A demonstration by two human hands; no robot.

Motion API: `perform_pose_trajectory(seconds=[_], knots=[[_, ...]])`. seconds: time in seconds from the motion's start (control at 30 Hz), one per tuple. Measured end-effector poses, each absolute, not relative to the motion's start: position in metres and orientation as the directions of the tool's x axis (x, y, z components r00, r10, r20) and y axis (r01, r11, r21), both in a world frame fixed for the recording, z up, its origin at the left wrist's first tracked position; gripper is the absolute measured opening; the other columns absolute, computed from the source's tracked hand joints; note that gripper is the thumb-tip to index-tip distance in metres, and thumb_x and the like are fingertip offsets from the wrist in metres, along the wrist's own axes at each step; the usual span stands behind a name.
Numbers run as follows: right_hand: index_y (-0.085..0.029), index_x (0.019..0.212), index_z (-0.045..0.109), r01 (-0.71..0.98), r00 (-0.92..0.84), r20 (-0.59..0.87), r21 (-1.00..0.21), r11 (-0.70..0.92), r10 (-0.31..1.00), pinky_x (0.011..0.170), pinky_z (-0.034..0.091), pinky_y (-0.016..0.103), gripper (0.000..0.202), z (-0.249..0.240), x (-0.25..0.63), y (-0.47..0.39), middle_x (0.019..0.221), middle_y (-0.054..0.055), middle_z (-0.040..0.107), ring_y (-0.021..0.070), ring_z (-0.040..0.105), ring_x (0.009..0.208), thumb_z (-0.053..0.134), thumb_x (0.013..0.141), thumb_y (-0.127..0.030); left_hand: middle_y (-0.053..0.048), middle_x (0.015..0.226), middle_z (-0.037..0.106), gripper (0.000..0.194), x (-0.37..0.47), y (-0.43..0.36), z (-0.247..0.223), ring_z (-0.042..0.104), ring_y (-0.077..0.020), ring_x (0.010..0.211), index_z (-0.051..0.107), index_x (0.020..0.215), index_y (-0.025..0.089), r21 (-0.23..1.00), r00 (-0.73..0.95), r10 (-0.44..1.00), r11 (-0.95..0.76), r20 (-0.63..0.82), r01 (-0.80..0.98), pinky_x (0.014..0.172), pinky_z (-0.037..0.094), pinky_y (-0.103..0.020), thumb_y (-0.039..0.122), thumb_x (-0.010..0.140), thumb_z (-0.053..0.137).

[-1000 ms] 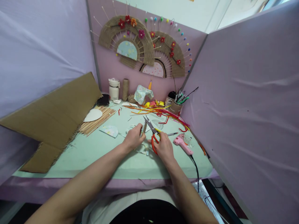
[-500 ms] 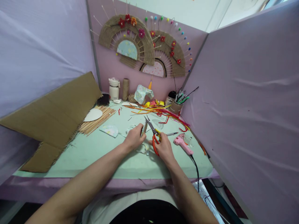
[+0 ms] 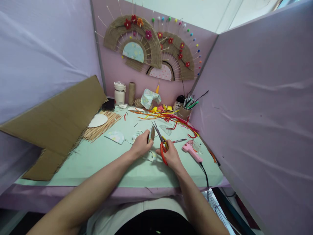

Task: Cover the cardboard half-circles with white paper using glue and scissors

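My left hand (image 3: 141, 143) is closed on a small curved piece (image 3: 152, 133) with a brown face, held upright above the table. Scissors (image 3: 159, 134) with red and yellow handles are in my right hand (image 3: 171, 154), their blades slightly apart and pointing up and away, just right of the piece. Whether the blades touch it I cannot tell. Below and between my hands lie patterned scraps (image 3: 152, 156). A patterned half-round piece (image 3: 114, 137) rests to the left of my left hand.
A pink glue gun (image 3: 192, 151) with a black cable lies at the right. Large cardboard (image 3: 63, 120) and thin sticks (image 3: 107, 122) are at the left. Coloured stems (image 3: 168, 117), a white jar (image 3: 119, 94) and a tool holder (image 3: 184, 112) stand or lie behind.
The piece in my left hand has turned, showing more of its brown face. My right hand and the scissors have shifted very slightly.
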State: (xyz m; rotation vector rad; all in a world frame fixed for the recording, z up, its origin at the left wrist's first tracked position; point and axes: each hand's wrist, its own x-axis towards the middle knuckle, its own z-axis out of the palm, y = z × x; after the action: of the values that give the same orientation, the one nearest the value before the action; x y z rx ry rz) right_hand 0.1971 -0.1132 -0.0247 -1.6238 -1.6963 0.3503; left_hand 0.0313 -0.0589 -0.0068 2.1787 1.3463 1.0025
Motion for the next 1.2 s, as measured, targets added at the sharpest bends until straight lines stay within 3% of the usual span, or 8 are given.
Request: perform_pose_trajectory(seconds=[0.13,0.4,0.67,1.0,1.2], knots=[[-0.018,0.112,0.05,0.824,0.073,0.448,-0.531,0.2,0.891,0.077,0.046,0.036,0.048,-0.025,0.198,-0.115,0.102,0.009,0.055,0.0244,0.054,0.095,0.063,0.071,-0.039,0.005,0.062,0.041,0.01,0.026,-0.053,-0.004,0.039,-0.0134,0.054,0.036,0.074,0.023,0.697,0.216,0.893,-0.445,0.395,0.562,0.054,0.028,-0.027,0.022,0.075,0.046],[-0.017,0.116,0.052,0.859,0.076,0.492,-0.474,0.193,0.867,0.076,0.045,0.035,0.049,-0.024,0.196,-0.114,0.1,0.01,0.056,0.0241,0.054,0.092,0.06,0.076,-0.045,0.005,0.062,0.041,0.011,0.025,-0.055,-0.002,0.039,-0.0136,0.056,0.036,0.075,0.023,0.673,0.267,0.871,-0.489,0.412,0.555,0.055,0.028,-0.027,0.021,0.075,0.047],[-0.017,0.108,0.058,0.88,0.081,0.488,-0.444,0.167,0.869,0.07,0.042,0.03,0.041,-0.015,0.19,-0.117,0.091,0.008,0.061,0.0201,0.056,0.081,0.054,0.082,-0.049,0.005,0.061,0.042,0.011,0.028,-0.056,-0.007,0.039,-0.0141,0.055,0.037,0.077,0.023,0.657,0.314,0.857,-0.515,0.408,0.55,0.054,0.028,-0.027,0.022,0.073,0.048],[-0.019,0.097,0.059,0.905,0.105,0.47,-0.411,0.112,0.876,0.066,0.038,0.028,0.033,-0.019,0.191,-0.116,0.091,0.006,0.065,0.0202,0.059,0.083,0.051,0.084,-0.049,0.006,0.059,0.041,0.01,0.029,-0.057,-0.006,0.039,-0.013,0.053,0.039,0.075,0.022,0.687,0.31,0.874,-0.485,0.373,0.541,0.053,0.028,-0.027,0.024,0.073,0.049],[-0.02,0.087,0.06,0.901,0.129,0.424,-0.427,0.073,0.897,0.059,0.032,0.026,0.031,-0.018,0.193,-0.116,0.084,0.006,0.065,0.0181,0.057,0.072,0.051,0.083,-0.049,0.006,0.06,0.04,0.011,0.028,-0.057,-0.005,0.038,-0.0127,0.053,0.037,0.074,0.022,0.681,0.322,0.869,-0.495,0.376,0.54,0.053,0.027,-0.027,0.023,0.073,0.048]])
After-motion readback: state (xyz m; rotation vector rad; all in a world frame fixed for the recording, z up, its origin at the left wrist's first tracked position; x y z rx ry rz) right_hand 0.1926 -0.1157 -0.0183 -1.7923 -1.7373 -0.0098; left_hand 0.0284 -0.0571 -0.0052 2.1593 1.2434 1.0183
